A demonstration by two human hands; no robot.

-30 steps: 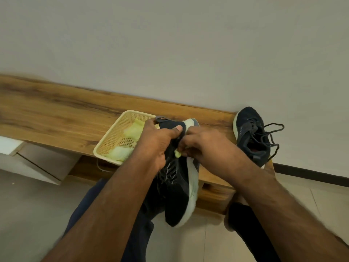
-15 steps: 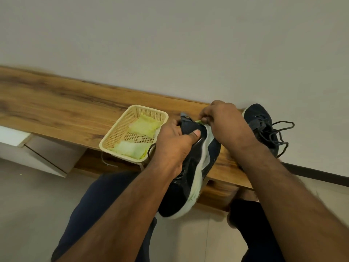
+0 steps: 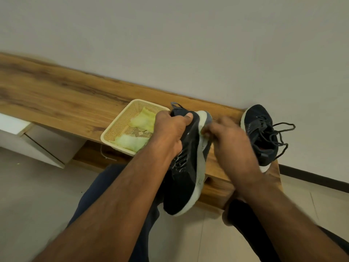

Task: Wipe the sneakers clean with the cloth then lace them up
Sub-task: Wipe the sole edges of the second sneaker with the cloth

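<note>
Far left of frame: wooden bench (image 3: pixel 56 103) runs along the wall, white drawer unit (image 3: pixel 28 140) below it at the left edge

Left of centre: cream mesh basket (image 3: pixel 120 127) sits on the bench front edge, pale green cloths (image 3: pixel 132 142) lying inside, untouched by either hand

Centre: left hand (image 3: pixel 170 133) grips the heel end of a dark sneaker (image 3: pixel 187 178), thumb curled over the collar, fingers wrapped behind. Shoe hangs toe-down over the lap, white sole edge turned toward the right of frame. Eyelet rows visible on this shoe; no lace seen threaded there, though that part is in shadow

Right of centre: right hand (image 3: pixel 232 144) is motion-blurred, its fingertips against the white sole near the heel. It seems bunched on something; a faint pale fleck shows at the fingertips, too blurred to confirm as a cloth. Grip state: cannot tell

Right of frame: second sneaker (image 3: pixel 262 133) rests on the bench end against the wall, laces threaded but loose and trailing, well apart from the left hand and just behind the right

Progress, judged: wiping stage, sole edge of the held shoe apparently being worked. Remaining: finish this shoe, lace it, then deal with the second shoe's loose laces. Whether the second shoe is already wiped cannot be told
</note>
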